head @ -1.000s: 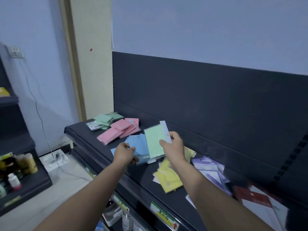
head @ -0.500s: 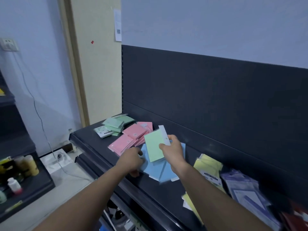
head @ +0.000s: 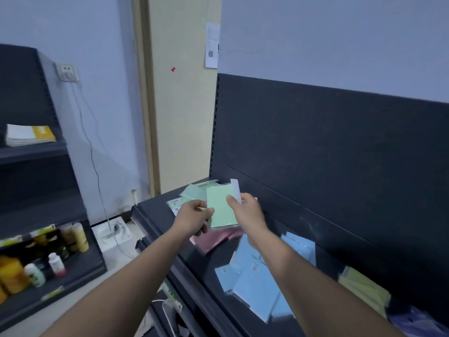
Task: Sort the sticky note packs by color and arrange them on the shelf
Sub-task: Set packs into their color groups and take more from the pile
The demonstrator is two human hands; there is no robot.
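Note:
I hold a green sticky note pack (head: 221, 207) upright above the dark shelf (head: 194, 266). My right hand (head: 245, 211) pinches its right edge near the white hang tab. My left hand (head: 194, 216) grips its left edge with thumb on the front. Behind it lies the green pile (head: 193, 192) at the shelf's far left end. Under my hands is the pink pile (head: 213, 240). Blue packs (head: 252, 280) lie spread below my right forearm, yellow packs (head: 364, 290) and purple packs (head: 418, 322) further right.
A dark back panel (head: 328, 154) rises behind the shelf. To the left stands another rack (head: 36, 239) with bottles and a booklet. A white box (head: 111, 233) with a cable lies on the floor between the racks.
Both hands moved left along the shelf with the green pack, from above the blue packs to above the pink pile. My left hand, earlier on the blue packs, now grips the green pack.

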